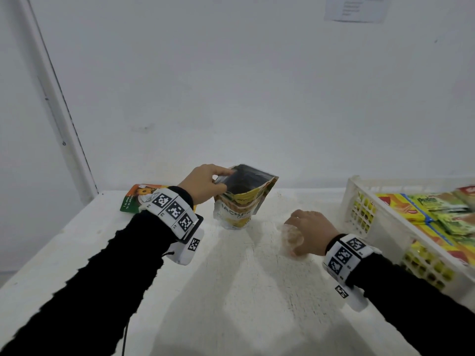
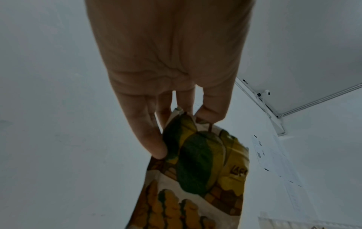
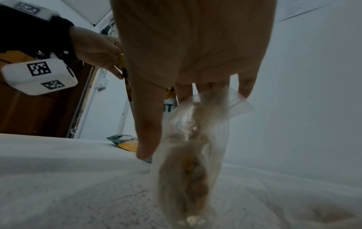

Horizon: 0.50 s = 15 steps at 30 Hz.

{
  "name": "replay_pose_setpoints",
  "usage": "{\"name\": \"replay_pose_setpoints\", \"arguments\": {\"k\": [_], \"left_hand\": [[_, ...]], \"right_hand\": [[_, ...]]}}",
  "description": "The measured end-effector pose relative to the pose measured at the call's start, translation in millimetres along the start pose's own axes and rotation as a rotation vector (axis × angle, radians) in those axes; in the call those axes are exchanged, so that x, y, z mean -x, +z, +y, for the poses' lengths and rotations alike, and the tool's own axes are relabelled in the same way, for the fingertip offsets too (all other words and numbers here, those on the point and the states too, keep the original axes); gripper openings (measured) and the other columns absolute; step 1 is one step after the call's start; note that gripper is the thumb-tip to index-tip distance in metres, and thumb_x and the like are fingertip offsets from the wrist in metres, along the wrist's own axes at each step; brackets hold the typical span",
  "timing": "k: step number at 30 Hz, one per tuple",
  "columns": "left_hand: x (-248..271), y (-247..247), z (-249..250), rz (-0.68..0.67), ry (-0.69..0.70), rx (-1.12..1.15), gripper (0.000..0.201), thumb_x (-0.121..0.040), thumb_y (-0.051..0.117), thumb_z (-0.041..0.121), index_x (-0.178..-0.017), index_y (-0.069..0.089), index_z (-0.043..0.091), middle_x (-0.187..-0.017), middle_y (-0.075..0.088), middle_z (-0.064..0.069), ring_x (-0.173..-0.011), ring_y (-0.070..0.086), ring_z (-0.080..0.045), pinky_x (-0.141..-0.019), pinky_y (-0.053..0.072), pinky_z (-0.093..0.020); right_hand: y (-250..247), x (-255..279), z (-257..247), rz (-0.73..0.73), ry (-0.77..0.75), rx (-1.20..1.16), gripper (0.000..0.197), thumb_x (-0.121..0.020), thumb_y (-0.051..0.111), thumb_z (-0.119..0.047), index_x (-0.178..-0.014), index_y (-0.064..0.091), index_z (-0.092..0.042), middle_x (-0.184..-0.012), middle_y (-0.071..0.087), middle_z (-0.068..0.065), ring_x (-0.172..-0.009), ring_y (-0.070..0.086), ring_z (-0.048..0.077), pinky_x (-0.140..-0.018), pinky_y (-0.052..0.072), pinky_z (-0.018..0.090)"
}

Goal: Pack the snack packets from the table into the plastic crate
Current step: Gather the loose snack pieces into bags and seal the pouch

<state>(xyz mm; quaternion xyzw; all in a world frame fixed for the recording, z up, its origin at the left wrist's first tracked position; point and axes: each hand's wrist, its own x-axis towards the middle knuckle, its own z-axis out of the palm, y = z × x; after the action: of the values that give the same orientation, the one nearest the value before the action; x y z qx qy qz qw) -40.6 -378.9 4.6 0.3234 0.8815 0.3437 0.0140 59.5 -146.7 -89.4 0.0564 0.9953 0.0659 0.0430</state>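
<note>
I see the pouch [image 1: 241, 199] standing upright on the table [image 1: 231, 291], just past centre at about 12 o'clock from my view. Its top is dark, its front yellow and white with lettering. My left hand [image 1: 203, 183] pinches its top edge from 9 o'clock; in the left wrist view the thumb and fingers [image 2: 154, 139] close on the printed top of the pouch [image 2: 197, 167].

At about 2 o'clock from the pouch, nearer me, my right hand [image 1: 312, 228] is curled round a clear bag [image 1: 291, 237] of pale snacks. In the right wrist view the clear bag [image 3: 192, 155] hangs from the fingers [image 3: 149, 127] just above the table; I cannot tell whether its lower end touches the surface.

A green and orange packet [image 1: 133, 199] lies flat at 9 o'clock from the pouch, behind my left wrist, near the table's far left corner.

The crate [image 1: 359, 201] sits at 3 o'clock, at the table's right edge, white with lattice walls. Yellow and green packets [image 1: 424, 209] already fill it in rows.

Both wrists wear white bands [image 1: 172, 209] with black square markers, over black sleeves [image 1: 102, 278]. A white wall [image 1: 257, 86] stands behind the table, with a paper sheet [image 1: 357, 9] at 1 o'clock high up.
</note>
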Motion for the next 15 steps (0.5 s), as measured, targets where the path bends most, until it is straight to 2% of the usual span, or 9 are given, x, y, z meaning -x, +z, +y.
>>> {"name": "replay_pose_setpoints", "arguments": {"k": [2, 3, 5, 8, 11, 13, 15], "left_hand": [[-1, 1, -1, 0.004, 0.011, -0.005, 0.045, -0.085, 0.053, 0.002, -0.127, 0.055, 0.016, -0.129, 0.054, -0.011, -0.11, 0.054, -0.039, -0.076, 0.046, -0.032], [-2, 1, -2, 0.007, 0.016, -0.009, 0.045, -0.084, 0.053, 0.002, -0.127, 0.055, 0.017, -0.13, 0.054, -0.01, -0.109, 0.055, -0.038, -0.074, 0.046, -0.031], [-2, 2, -2, 0.008, 0.016, -0.01, 0.045, -0.085, 0.053, 0.002, -0.127, 0.055, 0.017, -0.13, 0.054, -0.009, -0.11, 0.054, -0.039, -0.078, 0.048, -0.036], [-2, 3, -3, 0.01, 0.009, 0.022, 0.045, -0.085, 0.053, 0.003, -0.128, 0.054, 0.017, -0.132, 0.053, -0.008, -0.112, 0.055, -0.036, -0.088, 0.048, -0.041], [-3, 5, -6, 0.022, 0.005, 0.059, 0.046, -0.084, 0.058, 0.007, -0.128, 0.055, 0.02, -0.134, 0.052, -0.005, -0.113, 0.055, -0.028, -0.089, 0.046, -0.038], [-5, 6, -8, 0.032, 0.003, 0.074, 0.047, -0.083, 0.059, 0.007, -0.127, 0.055, 0.02, -0.133, 0.052, -0.005, -0.11, 0.056, -0.027, -0.088, 0.045, -0.035], [-5, 6, -9, 0.024, 0.013, 0.082, 0.048, -0.082, 0.059, 0.007, -0.128, 0.055, 0.02, -0.132, 0.052, -0.006, -0.1, 0.055, -0.023, -0.085, 0.044, -0.032]], "right_hand": [[-2, 1, -5, -0.025, 0.028, -0.046, 0.057, -0.079, 0.064, -0.03, -0.131, 0.042, -0.025, -0.125, 0.054, 0.0, -0.113, 0.053, 0.019, -0.093, 0.039, 0.027], [-3, 3, -8, -0.052, 0.053, -0.084, 0.052, -0.081, 0.061, -0.024, -0.13, 0.042, -0.025, -0.119, 0.057, 0.002, -0.107, 0.057, 0.021, -0.086, 0.043, 0.028], [-2, 3, -12, -0.085, 0.093, -0.166, 0.047, -0.083, 0.055, -0.017, -0.127, 0.043, -0.024, -0.107, 0.059, 0.004, -0.094, 0.058, 0.022, -0.077, 0.046, 0.029], [1, 1, -9, -0.072, 0.108, -0.239, 0.045, -0.08, 0.056, -0.015, -0.123, 0.046, -0.027, -0.095, 0.054, 0.0, -0.085, 0.055, 0.019, -0.076, 0.048, 0.029], [-2, -3, 2, -0.036, 0.099, -0.365, 0.046, -0.075, 0.06, -0.008, -0.117, 0.055, -0.026, -0.103, 0.06, -0.001, -0.083, 0.054, 0.014, -0.07, 0.045, 0.021], [-19, 1, 12, 0.081, 0.022, -0.511, 0.043, -0.073, 0.063, -0.002, -0.111, 0.06, -0.023, -0.105, 0.062, -0.002, -0.085, 0.056, 0.012, -0.068, 0.043, 0.013], [-52, 12, 19, 0.259, -0.101, -0.752, 0.044, -0.071, 0.068, 0.005, -0.1, 0.061, -0.028, -0.097, 0.062, -0.006, -0.087, 0.06, 0.014, -0.07, 0.044, 0.01]]}}
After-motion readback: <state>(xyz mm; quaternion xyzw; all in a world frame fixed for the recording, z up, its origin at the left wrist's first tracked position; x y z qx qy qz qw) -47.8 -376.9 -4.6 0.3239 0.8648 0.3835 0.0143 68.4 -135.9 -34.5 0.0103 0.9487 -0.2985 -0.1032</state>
